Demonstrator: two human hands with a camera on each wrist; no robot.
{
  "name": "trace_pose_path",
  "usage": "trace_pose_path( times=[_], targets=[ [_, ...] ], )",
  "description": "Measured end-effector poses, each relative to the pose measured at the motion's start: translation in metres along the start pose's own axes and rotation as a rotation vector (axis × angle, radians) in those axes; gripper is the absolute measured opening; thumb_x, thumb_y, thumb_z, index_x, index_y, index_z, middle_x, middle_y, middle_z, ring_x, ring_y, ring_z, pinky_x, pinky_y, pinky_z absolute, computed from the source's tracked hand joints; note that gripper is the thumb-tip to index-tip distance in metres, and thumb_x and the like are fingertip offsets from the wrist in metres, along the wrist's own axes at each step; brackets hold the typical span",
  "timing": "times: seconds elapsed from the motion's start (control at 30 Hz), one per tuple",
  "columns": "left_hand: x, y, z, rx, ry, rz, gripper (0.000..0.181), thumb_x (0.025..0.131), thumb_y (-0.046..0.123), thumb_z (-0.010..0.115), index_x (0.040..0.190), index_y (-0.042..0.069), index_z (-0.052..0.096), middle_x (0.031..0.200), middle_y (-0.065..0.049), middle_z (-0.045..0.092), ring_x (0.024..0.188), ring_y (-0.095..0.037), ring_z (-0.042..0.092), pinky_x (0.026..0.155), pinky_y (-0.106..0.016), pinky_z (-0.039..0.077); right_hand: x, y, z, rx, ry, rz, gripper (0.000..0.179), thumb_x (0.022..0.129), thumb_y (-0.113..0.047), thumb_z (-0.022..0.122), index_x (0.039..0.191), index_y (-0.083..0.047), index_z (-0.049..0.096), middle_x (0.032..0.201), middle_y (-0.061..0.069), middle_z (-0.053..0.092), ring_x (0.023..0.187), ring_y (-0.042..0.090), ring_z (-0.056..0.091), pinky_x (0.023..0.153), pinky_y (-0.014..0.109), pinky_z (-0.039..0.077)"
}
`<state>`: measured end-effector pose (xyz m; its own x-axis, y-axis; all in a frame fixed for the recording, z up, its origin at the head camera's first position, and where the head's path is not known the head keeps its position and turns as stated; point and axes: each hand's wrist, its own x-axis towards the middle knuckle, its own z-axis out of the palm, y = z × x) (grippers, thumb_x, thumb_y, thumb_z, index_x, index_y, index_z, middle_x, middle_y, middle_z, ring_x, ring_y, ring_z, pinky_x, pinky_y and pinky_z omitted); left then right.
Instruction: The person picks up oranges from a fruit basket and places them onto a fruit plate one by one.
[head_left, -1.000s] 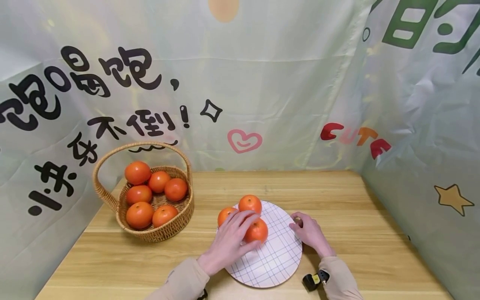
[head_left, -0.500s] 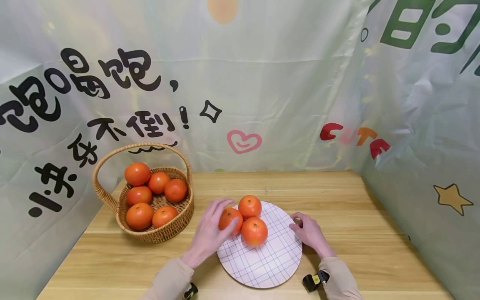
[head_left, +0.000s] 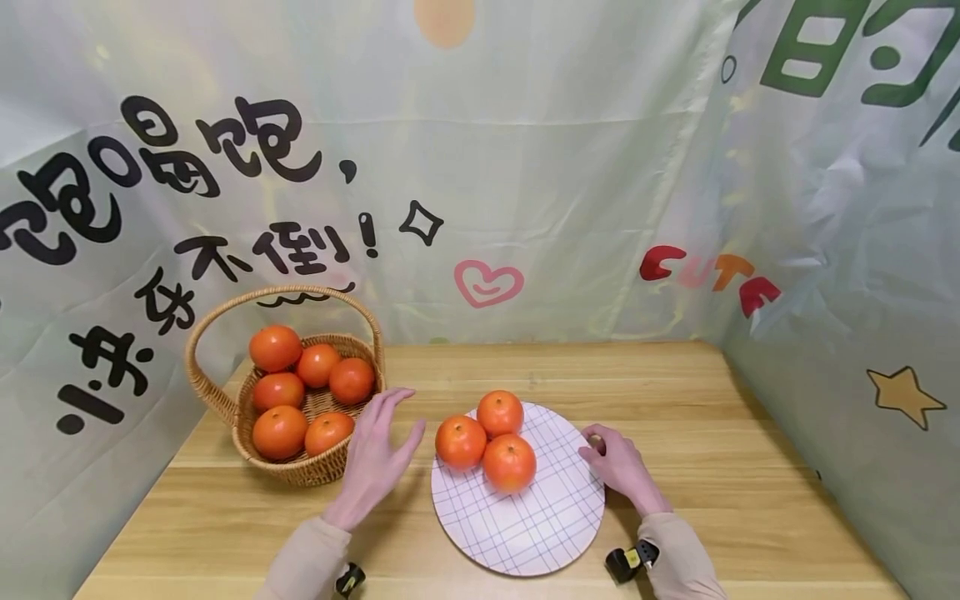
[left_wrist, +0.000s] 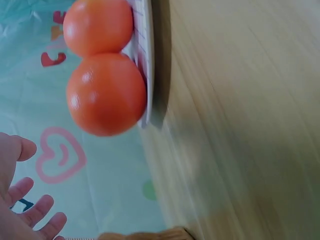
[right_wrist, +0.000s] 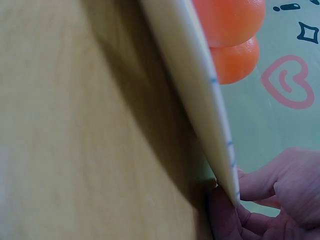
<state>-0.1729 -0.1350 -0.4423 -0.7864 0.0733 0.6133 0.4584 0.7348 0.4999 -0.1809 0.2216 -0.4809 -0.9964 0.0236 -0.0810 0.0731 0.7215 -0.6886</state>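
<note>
Three oranges point(head_left: 510, 464) sit close together on the left part of a round white plate point(head_left: 540, 533) with a blue checked pattern. My left hand point(head_left: 375, 450) is held between the plate and the wicker basket, fingers spread and holding nothing; it overlaps the basket's right rim in the head view. In the left wrist view, an orange point(left_wrist: 106, 95) at the plate's edge is apart from the fingers. My right hand point(head_left: 618, 467) pinches the plate's right rim. The right wrist view shows the thumb point(right_wrist: 257, 182) on the upper side and fingers below the rim.
The wicker basket point(head_left: 322, 471) with a tall handle stands at the left of the wooden table point(head_left: 675, 392), with several oranges point(head_left: 279, 431) inside. Printed cloth sheets point(head_left: 570, 208) hang behind the table and along both sides.
My left hand has let go of the oranges on the plate and moved left to the basket's side. The left orange was touched, then released. My right hand has stayed at the rim.
</note>
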Motion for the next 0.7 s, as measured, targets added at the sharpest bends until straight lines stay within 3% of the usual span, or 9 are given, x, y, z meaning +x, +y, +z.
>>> trace_pose_path(
  times=[0.27, 0.5, 0.7],
  targets=[
    [0.004, -0.013, -0.009, 0.021, 0.044, -0.009, 0.045, 0.087, 0.016, 0.075, 0.129, 0.007, 0.061, 0.133, -0.017, 0.059, 0.122, -0.037, 0.056, 0.101, -0.055, 0.044, 0.000, 0.000, 0.000, -0.002, 0.000, 0.000, 0.026, 0.097, -0.011, 0.062, 0.121, -0.001, 0.062, 0.084, 0.009, 0.058, 0.073, 0.020, 0.051, 0.064, 0.030, 0.038],
    [0.013, -0.024, -0.020, 0.032, 0.052, -0.062, 0.046, 0.089, 0.017, 0.074, 0.131, 0.006, 0.061, 0.135, -0.017, 0.057, 0.126, -0.038, 0.052, 0.103, -0.056, 0.040, 0.000, 0.000, 0.000, 0.000, 0.000, -0.004, 0.025, 0.096, -0.011, 0.062, 0.119, -0.001, 0.063, 0.084, 0.009, 0.058, 0.073, 0.019, 0.051, 0.064, 0.029, 0.039],
    [0.019, -0.035, -0.029, 0.071, 0.068, -0.108, 0.043, 0.091, 0.021, 0.072, 0.130, 0.006, 0.061, 0.132, -0.017, 0.058, 0.123, -0.039, 0.054, 0.098, -0.055, 0.043, 0.000, 0.000, 0.000, 0.002, 0.001, -0.003, 0.025, 0.096, -0.011, 0.062, 0.119, -0.001, 0.063, 0.084, 0.009, 0.058, 0.074, 0.020, 0.051, 0.065, 0.029, 0.038]
  ],
)
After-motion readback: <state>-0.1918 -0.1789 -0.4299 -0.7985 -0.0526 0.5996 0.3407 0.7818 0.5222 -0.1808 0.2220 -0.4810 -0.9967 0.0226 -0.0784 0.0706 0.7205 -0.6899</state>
